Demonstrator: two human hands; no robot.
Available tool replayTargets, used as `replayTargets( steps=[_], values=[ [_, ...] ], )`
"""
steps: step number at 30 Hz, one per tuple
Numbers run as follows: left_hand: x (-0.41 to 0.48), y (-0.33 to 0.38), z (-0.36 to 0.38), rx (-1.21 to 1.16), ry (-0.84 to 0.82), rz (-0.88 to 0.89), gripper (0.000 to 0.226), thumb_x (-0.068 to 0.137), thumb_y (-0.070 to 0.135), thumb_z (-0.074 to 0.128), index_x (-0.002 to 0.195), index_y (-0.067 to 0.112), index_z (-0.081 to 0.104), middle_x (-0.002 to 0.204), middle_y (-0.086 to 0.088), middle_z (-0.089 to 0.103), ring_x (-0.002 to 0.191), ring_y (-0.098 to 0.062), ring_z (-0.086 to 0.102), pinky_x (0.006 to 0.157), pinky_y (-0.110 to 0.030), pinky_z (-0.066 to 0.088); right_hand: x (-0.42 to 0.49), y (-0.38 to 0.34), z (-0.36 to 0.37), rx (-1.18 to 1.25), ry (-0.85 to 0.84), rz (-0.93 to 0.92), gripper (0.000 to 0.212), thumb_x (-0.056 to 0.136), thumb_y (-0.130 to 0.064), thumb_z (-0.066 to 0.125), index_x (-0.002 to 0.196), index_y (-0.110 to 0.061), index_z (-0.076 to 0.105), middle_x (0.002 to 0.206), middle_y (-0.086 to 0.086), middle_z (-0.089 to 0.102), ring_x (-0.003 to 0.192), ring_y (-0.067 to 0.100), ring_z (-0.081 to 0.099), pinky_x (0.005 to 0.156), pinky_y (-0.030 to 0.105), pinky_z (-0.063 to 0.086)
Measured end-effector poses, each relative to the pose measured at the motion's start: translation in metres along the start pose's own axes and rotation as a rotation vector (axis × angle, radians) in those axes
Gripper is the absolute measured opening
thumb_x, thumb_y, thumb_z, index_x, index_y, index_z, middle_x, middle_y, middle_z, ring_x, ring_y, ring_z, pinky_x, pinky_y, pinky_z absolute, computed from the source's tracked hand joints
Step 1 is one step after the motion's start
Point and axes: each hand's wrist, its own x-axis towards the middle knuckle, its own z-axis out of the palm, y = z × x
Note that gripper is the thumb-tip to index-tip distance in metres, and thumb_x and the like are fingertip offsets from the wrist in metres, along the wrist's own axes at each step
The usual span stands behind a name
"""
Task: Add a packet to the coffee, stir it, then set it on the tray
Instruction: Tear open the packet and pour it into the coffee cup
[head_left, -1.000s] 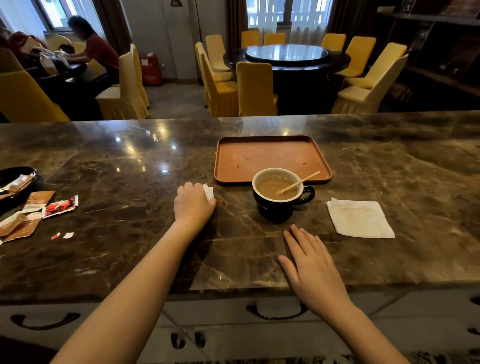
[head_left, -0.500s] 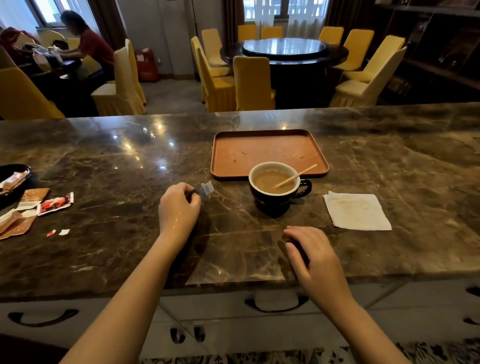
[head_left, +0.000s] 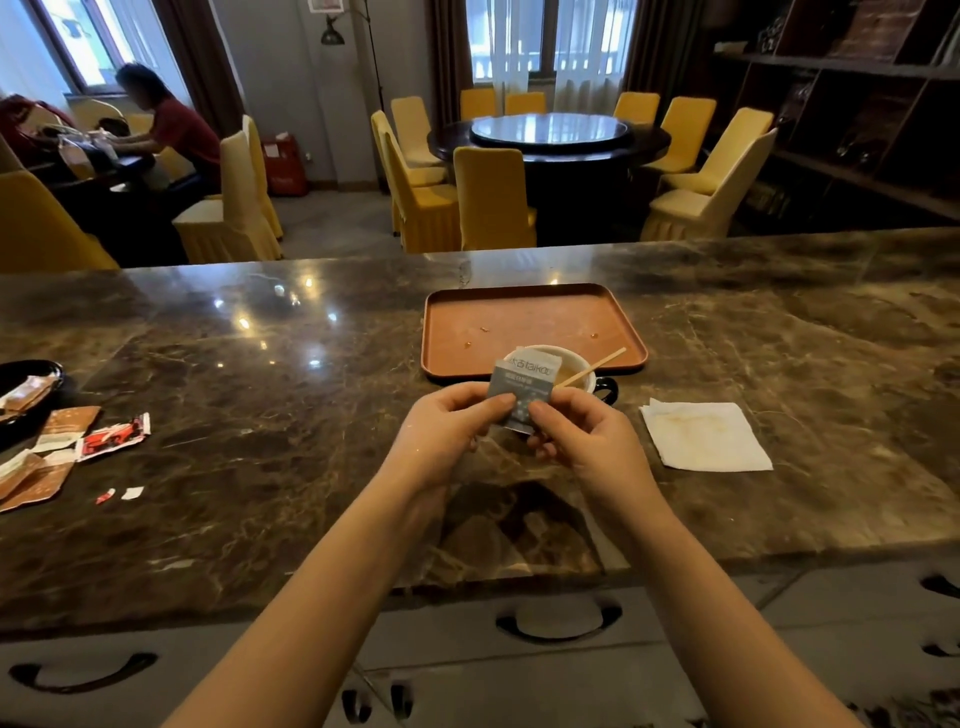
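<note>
So both hands are meeting up right in front of the cup. The left hand (head_left: 447, 426) is pinching the lower left edge of a small blue-grey packet (head_left: 524, 387) between thumb and fingers, and the right hand (head_left: 582, 441) is pinching the lower right edge the same way, thumb on the front face. The packet is standing upright between them, held up off the bench (head_left: 260, 415), and its white top strip has some printed lettering on it. It's sitting in front of the cup from this angle, so it's covering part of the rim.

The coffee cup (head_left: 576, 371) is dark outside, white inside, with milky brown coffee in it, and it's resting on the bench just in front of the near edge of the tray (head_left: 530, 322). A wooden stir stick (head_left: 595, 366) is leaning in the cup, its free end poking out up and to the right over the tray's edge. The tray is orange-brown and has only a few tiny crumbs or drops on it.

Off to the right a white napkin (head_left: 706, 436) is lying flat, a bit stained. Way over on the left there's a pile of torn wrappers (head_left: 67, 441) beside a black dish (head_left: 26, 384).
</note>
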Motion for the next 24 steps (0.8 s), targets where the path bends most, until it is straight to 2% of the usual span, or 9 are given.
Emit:
replayTargets(
  steps=[2, 4, 7, 9, 13, 15, 18, 21, 24],
  values=[
    [0.003, 0.002, 0.002, 0.032, -0.009, 0.025, 0.014, 0.081, 0.026, 0.065, 0.093, 0.023, 0.070, 0.089, 0.002, 0.073, 0.075, -0.005, 0.069, 0.058, -0.017, 0.052, 0.002, -0.001, 0.001, 0.035, 0.049, 0.029, 0.012, 0.085, -0.023, 0.061, 0.095, -0.024, 0.067, 0.084, -0.005, 0.075, 0.070, 0.007, 0.068, 0.057, 0.016, 0.051],
    [0.008, 0.009, 0.001, 0.175, -0.026, 0.097, 0.011, 0.082, 0.029, 0.062, 0.091, 0.026, 0.068, 0.088, 0.006, 0.070, 0.066, 0.004, 0.064, 0.054, -0.011, 0.046, 0.002, -0.003, 0.001, 0.050, 0.044, 0.051, 0.015, 0.087, -0.021, 0.057, 0.100, -0.018, 0.064, 0.078, -0.002, 0.073, 0.061, 0.008, 0.065, 0.052, 0.017, 0.051],
    [0.018, 0.023, -0.002, 0.349, -0.104, 0.154, 0.014, 0.080, 0.034, 0.063, 0.091, 0.025, 0.066, 0.090, 0.007, 0.068, 0.071, 0.003, 0.062, 0.061, -0.014, 0.045, 0.005, -0.006, 0.000, 0.021, -0.010, 0.092, 0.014, 0.089, -0.020, 0.054, 0.100, -0.021, 0.063, 0.075, -0.002, 0.072, 0.056, 0.007, 0.062, 0.050, 0.016, 0.051],
    [0.025, 0.030, -0.003, 0.344, -0.151, 0.177, 0.011, 0.080, 0.027, 0.065, 0.089, 0.020, 0.067, 0.086, 0.003, 0.067, 0.067, 0.005, 0.062, 0.059, -0.013, 0.046, 0.010, -0.008, -0.002, 0.035, 0.005, 0.117, 0.013, 0.088, -0.022, 0.055, 0.099, -0.022, 0.064, 0.078, 0.001, 0.072, 0.058, 0.007, 0.062, 0.052, 0.016, 0.050],
    [0.040, 0.034, 0.002, 0.262, -0.142, 0.204, 0.008, 0.081, 0.021, 0.064, 0.086, 0.016, 0.066, 0.084, 0.004, 0.065, 0.059, 0.009, 0.059, 0.050, -0.006, 0.041, 0.017, -0.008, -0.001, 0.227, 0.025, 0.161, 0.016, 0.084, -0.020, 0.061, 0.099, -0.020, 0.066, 0.083, 0.006, 0.067, 0.062, 0.009, 0.060, 0.054, 0.019, 0.050],
    [0.047, 0.032, 0.007, 0.202, -0.159, 0.167, 0.008, 0.081, 0.023, 0.063, 0.084, 0.017, 0.067, 0.081, 0.004, 0.065, 0.057, 0.006, 0.057, 0.049, -0.009, 0.040, 0.018, -0.006, 0.000, 0.301, 0.057, 0.173, 0.018, 0.082, -0.017, 0.063, 0.100, -0.020, 0.066, 0.084, 0.004, 0.071, 0.064, 0.010, 0.062, 0.054, 0.020, 0.051],
    [0.056, 0.027, 0.012, 0.197, -0.175, 0.074, 0.012, 0.081, 0.023, 0.060, 0.087, 0.015, 0.066, 0.087, -0.002, 0.065, 0.067, -0.008, 0.052, 0.058, -0.020, 0.039, 0.024, -0.008, -0.005, 0.350, 0.136, 0.189, 0.016, 0.085, -0.015, 0.058, 0.099, -0.017, 0.065, 0.076, 0.000, 0.075, 0.061, 0.009, 0.063, 0.050, 0.018, 0.050],
    [0.069, 0.032, 0.016, 0.258, -0.198, 0.026, 0.015, 0.080, 0.020, 0.061, 0.091, 0.012, 0.065, 0.092, -0.007, 0.065, 0.064, -0.010, 0.048, 0.059, -0.021, 0.039, 0.037, -0.015, -0.018, 0.188, 0.157, 0.189, 0.012, 0.088, -0.014, 0.054, 0.096, -0.013, 0.064, 0.059, -0.002, 0.070, 0.049, 0.006, 0.057, 0.040, 0.015, 0.044],
    [0.086, 0.050, 0.017, 0.381, -0.221, 0.033, 0.010, 0.080, 0.024, 0.063, 0.086, 0.015, 0.065, 0.081, -0.004, 0.061, 0.057, -0.007, 0.044, 0.052, -0.017, 0.036, 0.055, -0.021, -0.033, -0.045, 0.066, 0.186, 0.011, 0.088, -0.013, 0.054, 0.086, -0.008, 0.063, 0.047, -0.001, 0.060, 0.039, 0.006, 0.050, 0.034, 0.015, 0.037]
  ],
)
